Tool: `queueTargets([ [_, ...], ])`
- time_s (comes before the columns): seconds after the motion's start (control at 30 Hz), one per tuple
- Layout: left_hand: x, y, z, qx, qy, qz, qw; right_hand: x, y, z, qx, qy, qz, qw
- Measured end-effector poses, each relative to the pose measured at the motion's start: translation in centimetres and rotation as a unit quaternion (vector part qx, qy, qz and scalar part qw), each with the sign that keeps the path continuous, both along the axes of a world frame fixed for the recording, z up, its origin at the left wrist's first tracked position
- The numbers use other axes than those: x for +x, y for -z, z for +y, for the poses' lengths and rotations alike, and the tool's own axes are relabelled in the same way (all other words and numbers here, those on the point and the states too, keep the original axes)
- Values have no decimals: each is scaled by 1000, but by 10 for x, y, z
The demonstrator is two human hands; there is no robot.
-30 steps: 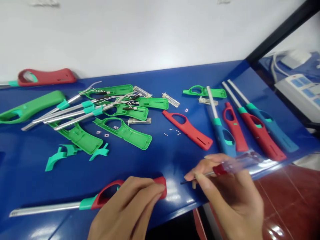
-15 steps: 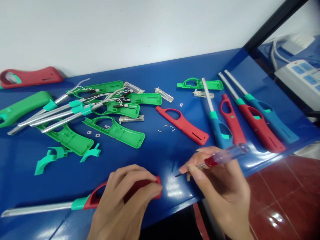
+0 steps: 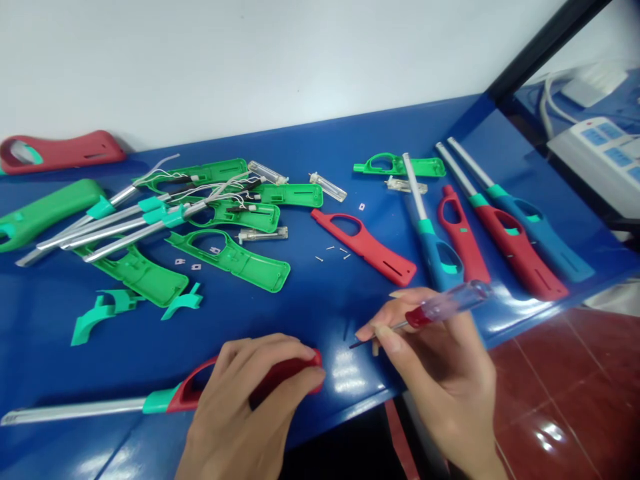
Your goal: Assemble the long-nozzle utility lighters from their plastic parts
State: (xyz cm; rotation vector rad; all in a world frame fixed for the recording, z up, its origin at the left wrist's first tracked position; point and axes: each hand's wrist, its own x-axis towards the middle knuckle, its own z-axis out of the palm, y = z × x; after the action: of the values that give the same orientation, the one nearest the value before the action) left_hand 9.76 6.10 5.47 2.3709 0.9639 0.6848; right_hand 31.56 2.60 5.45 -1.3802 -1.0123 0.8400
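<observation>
My left hand [image 3: 250,393] is wrapped over the handle of a red gas lighter [image 3: 193,385] lying near the table's front edge. The lighter's metal barrel points left, and much of its handle is hidden under my fingers. In my right hand [image 3: 430,373] is a screwdriver [image 3: 445,305] with a clear and red handle, its shaft pinched between thumb and fingers. The dark tip points left, a little above the table and apart from the lighter. Beyond the hands lie a red casing half [image 3: 367,250] and several small screws [image 3: 330,249].
Green casing halves [image 3: 245,263], metal barrels with wires [image 3: 130,230], clear fuel tanks [image 3: 327,187] and teal triggers [image 3: 93,320] spread over the left and middle. Blue lighters [image 3: 437,250] and a red lighter [image 3: 520,250] lie at the right. A power strip [image 3: 595,150] sits beyond the right edge.
Almost nothing differs. The view has shifted very slightly, and both hands keep their hold on the lighter and the screwdriver.
</observation>
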Motion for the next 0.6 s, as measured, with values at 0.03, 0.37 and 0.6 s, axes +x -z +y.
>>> queueTargets([
  [0.03,2,-2,1,-2,-4,-3,1000,0,0,-1,2,-1,-1,1000],
  [0.37,-2,-11,9,-51,-22,-19,998,-19,-9,-12,86,3,4,996],
  [0.6,-2,3,5,-155,-37,-110,981,-37,-5,-12,122,64,-47,989],
])
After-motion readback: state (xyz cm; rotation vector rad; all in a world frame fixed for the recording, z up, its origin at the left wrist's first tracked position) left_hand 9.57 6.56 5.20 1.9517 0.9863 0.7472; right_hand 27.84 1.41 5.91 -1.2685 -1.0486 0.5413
